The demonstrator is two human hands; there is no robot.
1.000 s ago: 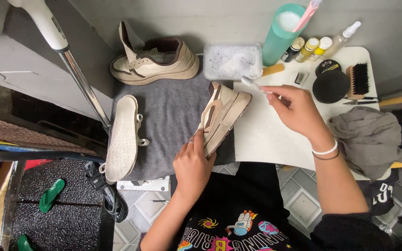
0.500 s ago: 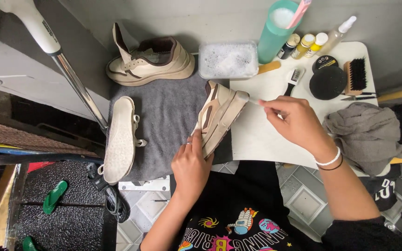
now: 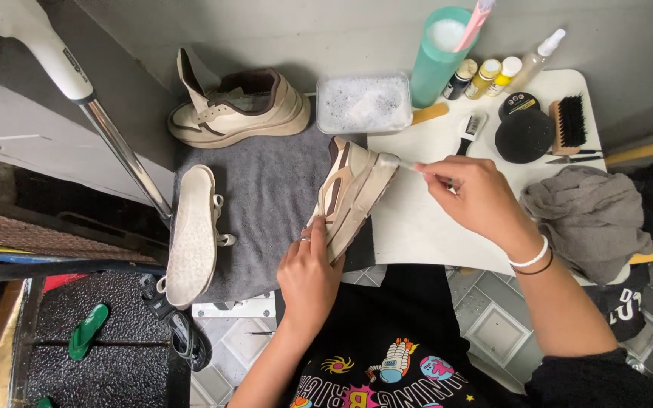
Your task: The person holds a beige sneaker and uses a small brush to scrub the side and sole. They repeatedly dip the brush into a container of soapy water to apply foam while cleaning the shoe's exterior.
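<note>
Head view, looking down on a small white worktop (image 3: 417, 227) partly covered by a grey towel (image 3: 266, 204).

- Left hand (image 3: 309, 276): closed around the heel end of a beige and brown sneaker (image 3: 353, 193), holding it tilted on its side, sole edge facing right, over the towel's right edge.
- Right hand (image 3: 478, 200): fingers pinched narrow on a small brush (image 3: 402, 162), whose head touches the sneaker's sole rim near the toe. White and dark bands sit on the wrist.
- Second sneaker (image 3: 239, 109): upright at the towel's far edge, tongue pulled up.
- Insole (image 3: 190, 234): pale, lying lengthwise on the towel's left side, well apart from the held sneaker.
- Clear tub of foamy water (image 3: 363, 102): just beyond the held sneaker.
- Teal cup (image 3: 436, 57): beside the tub, a pink-handled tool standing in it.
- Small bottles (image 3: 485, 75): in a row right of the cup.
- Round black tin (image 3: 523, 136) and bristle brush (image 3: 568, 121): at the far right corner.
- Crumpled grey cloth (image 3: 591, 215): at the right edge.
</note>
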